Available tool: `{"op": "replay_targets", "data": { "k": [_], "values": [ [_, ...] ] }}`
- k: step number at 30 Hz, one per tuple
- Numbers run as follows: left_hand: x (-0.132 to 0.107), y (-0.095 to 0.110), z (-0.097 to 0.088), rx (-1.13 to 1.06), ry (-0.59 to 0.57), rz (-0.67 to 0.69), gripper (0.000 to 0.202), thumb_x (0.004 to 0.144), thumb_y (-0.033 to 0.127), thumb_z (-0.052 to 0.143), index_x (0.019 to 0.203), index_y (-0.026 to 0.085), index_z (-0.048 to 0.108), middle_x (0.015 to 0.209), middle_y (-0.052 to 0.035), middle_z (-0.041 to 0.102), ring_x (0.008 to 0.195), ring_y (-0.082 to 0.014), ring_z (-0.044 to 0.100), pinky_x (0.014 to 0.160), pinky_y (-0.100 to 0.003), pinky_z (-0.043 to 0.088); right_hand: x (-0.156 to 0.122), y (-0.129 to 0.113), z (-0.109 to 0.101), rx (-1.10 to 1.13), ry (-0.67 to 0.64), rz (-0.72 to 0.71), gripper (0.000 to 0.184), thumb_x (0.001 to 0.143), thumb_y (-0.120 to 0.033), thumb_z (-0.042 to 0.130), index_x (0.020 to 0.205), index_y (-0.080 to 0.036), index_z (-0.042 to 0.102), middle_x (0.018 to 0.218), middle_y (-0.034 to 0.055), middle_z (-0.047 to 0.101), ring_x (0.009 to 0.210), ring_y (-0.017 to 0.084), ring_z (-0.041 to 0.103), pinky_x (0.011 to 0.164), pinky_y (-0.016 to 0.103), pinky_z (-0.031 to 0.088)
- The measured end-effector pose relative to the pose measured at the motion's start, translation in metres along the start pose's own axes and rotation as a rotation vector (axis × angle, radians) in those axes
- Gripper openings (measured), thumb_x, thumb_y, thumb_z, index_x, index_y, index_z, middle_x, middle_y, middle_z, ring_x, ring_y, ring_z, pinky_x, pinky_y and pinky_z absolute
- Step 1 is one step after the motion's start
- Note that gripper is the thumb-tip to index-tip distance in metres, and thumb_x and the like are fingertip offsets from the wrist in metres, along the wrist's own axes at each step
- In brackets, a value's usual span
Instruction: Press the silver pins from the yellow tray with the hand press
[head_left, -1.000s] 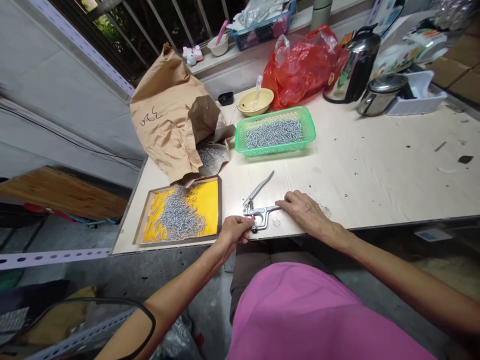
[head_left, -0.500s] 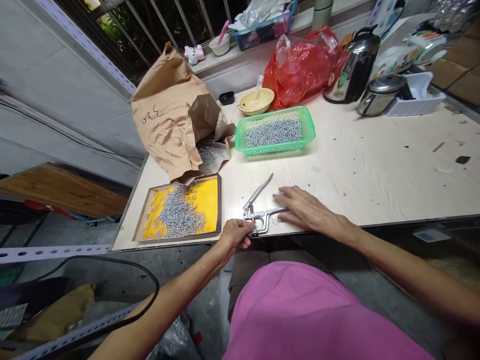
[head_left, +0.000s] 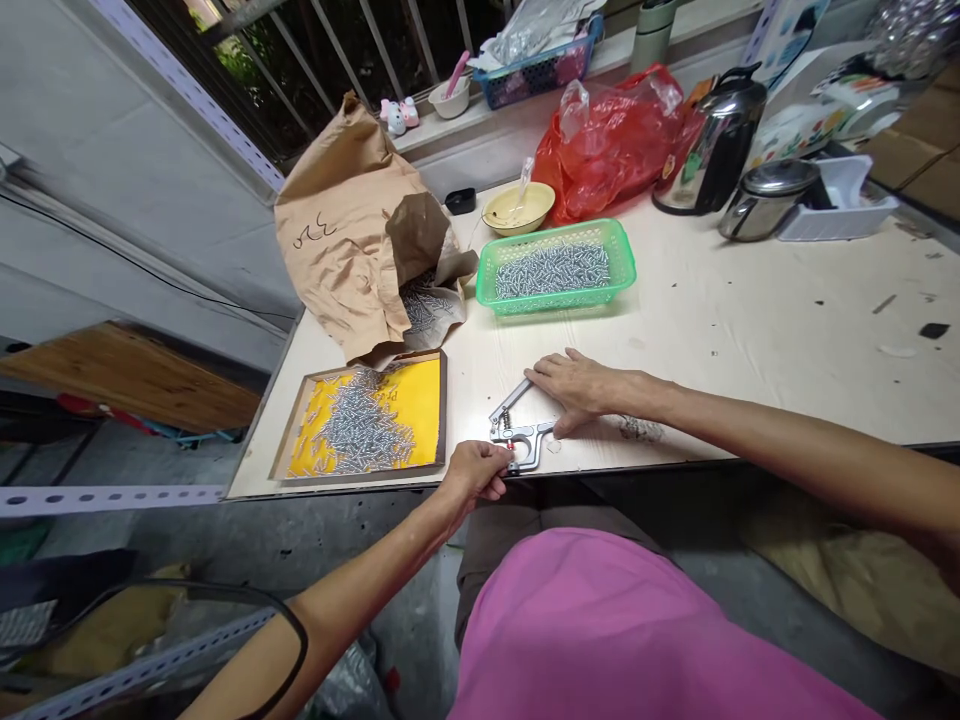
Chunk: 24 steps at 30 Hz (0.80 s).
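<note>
So the person is sitting at a pale wood-grain table (head_left: 750,320), pink clothing (head_left: 600,630) filling the bottom of the view, and both hands are on a pair of metal hand pliers (head_left: 519,436) lying flat right at the front edge of the table. The left hand (head_left: 476,470) comes up from below the edge with its fingers curled in tight, tips pinched on the head end of the pliers where the little spring sits. If there's some tiny part in there too, it's too small to make out. The right hand (head_left: 577,385) is mostly open, fingers stretched out fairly flat over the upper handle and the thumb down by the tip of the lower handle, so it lies across the tool more than it grips it. The two handles are spread wide apart. Just left of the pliers there's a shallow yellow tray (head_left: 442,410) with a heap of small silvery metal pieces. Further back in the middle sits a green plastic basket (head_left: 628,268) full of the same stuff, and a crumpled brown paper bag (head_left: 345,250) is slumped open next to it, more pieces showing in its mouth. Behind those are a yellow bowl (head_left: 517,208), a red plastic bag (head_left: 615,140), a dark kettle (head_left: 712,140) and a steel pot (head_left: 761,188).
</note>
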<state>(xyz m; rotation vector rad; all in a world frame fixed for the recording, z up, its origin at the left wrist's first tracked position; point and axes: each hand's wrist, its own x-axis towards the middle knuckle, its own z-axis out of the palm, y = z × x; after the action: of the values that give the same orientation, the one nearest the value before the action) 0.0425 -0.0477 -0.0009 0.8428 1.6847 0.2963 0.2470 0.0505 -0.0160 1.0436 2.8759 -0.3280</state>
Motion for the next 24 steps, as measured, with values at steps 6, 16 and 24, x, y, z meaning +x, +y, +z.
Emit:
{"op": "replay_targets", "data": {
  "k": [6, 16, 24],
  "values": [
    [0.002, -0.001, 0.002, -0.012, 0.000, -0.010, 0.024, 0.075, 0.031, 0.068, 0.065, 0.014, 0.056, 0.040, 0.0064, 0.049, 0.031, -0.0062, 0.047, 0.035, -0.015, 0.035, -0.018, -0.010, -0.001, -0.029, 0.085, -0.012, 0.069, 0.072, -0.042, 0.067, 0.130, -0.013, 0.044, 0.114, 0.0161, 0.057, 0.101, 0.029, 0.050, 0.089, 0.044, 0.034],
    [-0.008, -0.007, -0.006, 0.354, 0.192, 0.349, 0.025, 0.085, 0.036, 0.053, 0.070, 0.016, 0.059, 0.063, -0.0020, 0.059, 0.054, -0.0134, 0.057, 0.055, -0.026, 0.046, -0.032, -0.016, 0.009, 0.036, 0.161, -0.010, 0.059, 0.082, -0.032, 0.059, 0.135, -0.016, 0.038, 0.105, 0.0115, 0.061, 0.096, 0.026, 0.051, 0.086, 0.040, 0.035],
    [0.011, 0.013, 0.030, 0.877, 0.220, 1.000, 0.047, 0.072, 0.032, 0.071, 0.111, 0.013, 0.053, 0.119, -0.0150, 0.053, 0.112, -0.0285, 0.047, 0.094, -0.043, 0.042, -0.036, -0.012, 0.027, 0.053, 0.280, -0.072, 0.072, 0.085, -0.036, 0.055, 0.146, -0.018, 0.021, 0.099, 0.0096, 0.063, 0.090, 0.024, 0.055, 0.081, 0.037, 0.040]
  ]
}}
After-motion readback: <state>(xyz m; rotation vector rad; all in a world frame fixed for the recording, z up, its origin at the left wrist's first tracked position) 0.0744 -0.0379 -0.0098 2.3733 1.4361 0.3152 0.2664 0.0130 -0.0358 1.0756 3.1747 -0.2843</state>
